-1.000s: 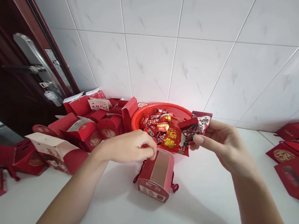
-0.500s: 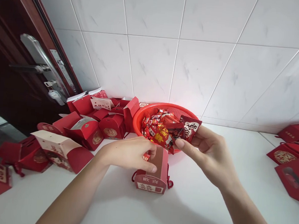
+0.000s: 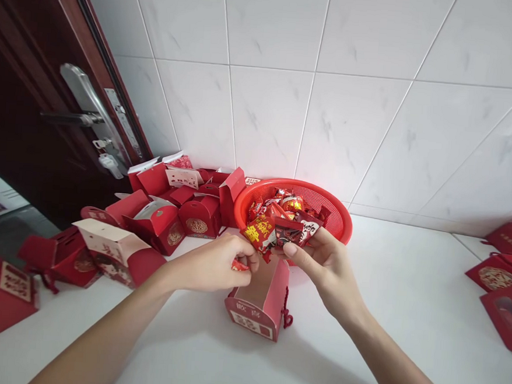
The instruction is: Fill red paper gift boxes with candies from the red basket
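Note:
My left hand (image 3: 222, 263) is closed on a small red wrapped candy (image 3: 239, 266), at the left side of an open pink-red box (image 3: 251, 317). This box stands upright on the white surface with a dark red cord at its right side. Above its far end, my right hand (image 3: 327, 267) pinches several wrapped candies, among them a dark red packet (image 3: 289, 232) and a gold-and-red packet (image 3: 259, 232). Behind them sits a red mesh basket (image 3: 337, 218) with more wrapped candies (image 3: 292, 202) in it.
Many red gift boxes (image 3: 199, 214) crowd the left side, some with raised flaps. More red boxes (image 3: 498, 273) lie at the far right. A tiled wall (image 3: 352, 123) rises behind the basket, and a dark door (image 3: 22, 82) with a metal handle is at the left.
My right hand has moved left with the candies, away from the basket's right part and over the box. My left hand has shifted slightly left, uncovering more of the box opening.

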`<state>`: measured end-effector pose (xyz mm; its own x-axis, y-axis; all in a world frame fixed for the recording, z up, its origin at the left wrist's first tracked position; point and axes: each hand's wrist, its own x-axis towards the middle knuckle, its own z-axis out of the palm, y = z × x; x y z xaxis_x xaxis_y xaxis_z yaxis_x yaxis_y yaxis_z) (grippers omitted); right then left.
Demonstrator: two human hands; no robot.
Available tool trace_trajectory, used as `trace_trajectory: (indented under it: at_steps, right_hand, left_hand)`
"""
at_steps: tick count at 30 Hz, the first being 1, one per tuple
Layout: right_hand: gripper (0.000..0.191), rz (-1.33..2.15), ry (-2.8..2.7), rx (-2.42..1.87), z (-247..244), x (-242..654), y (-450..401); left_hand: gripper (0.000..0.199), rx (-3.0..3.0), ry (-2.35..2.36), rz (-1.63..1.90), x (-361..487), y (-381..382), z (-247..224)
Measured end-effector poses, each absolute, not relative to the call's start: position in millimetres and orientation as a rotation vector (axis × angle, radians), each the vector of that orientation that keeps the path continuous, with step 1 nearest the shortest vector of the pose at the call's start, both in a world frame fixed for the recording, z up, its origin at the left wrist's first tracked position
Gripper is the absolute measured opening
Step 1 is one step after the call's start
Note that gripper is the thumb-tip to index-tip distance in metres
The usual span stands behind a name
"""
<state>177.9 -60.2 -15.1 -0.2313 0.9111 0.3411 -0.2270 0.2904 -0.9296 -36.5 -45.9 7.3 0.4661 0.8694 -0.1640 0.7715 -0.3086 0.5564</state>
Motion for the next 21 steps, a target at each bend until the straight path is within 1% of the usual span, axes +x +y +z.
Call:
trace_trajectory:
  at_steps: [3, 7, 10, 14, 16, 19, 21]
  right_hand:
    - [0.025, 1.254, -1.513, -0.724, -12, 187, -59]
    - [0.022, 1.179, -1.764, -0.804, -2, 205, -61]
    - [0.015, 1.099, -1.966, -0.832, 8, 218, -64]
    - [0.006, 1.043, -2.193, -0.89, 16, 226, -70]
    - [0.006, 1.017, -2.252, -0.961, 16, 223, -73]
    - [0.008, 0.976, -2.303, -1.049, 15, 215, -80]
    - [0.009, 0.935, -2.311, -1.08, 13, 209, -86]
  left_hand:
    - [0.019, 2.07, 1.33, 0.295, -42, -50, 4]
    - [0.028, 2.075, 1.298, 0.312, -43, -58, 6]
    - [0.037, 2.074, 1.314, 0.3, -43, -64, 3]
    - [0.046, 2.019, 1.455, 0.331, -43, -73, -6]
    - [0.052, 2.003, 1.489, 0.305, -40, -78, -5]
    - [0.066, 2.006, 1.46, 0.185, -32, -87, 5]
    - [0.064, 2.001, 1.435, 0.135, -27, -93, 12]
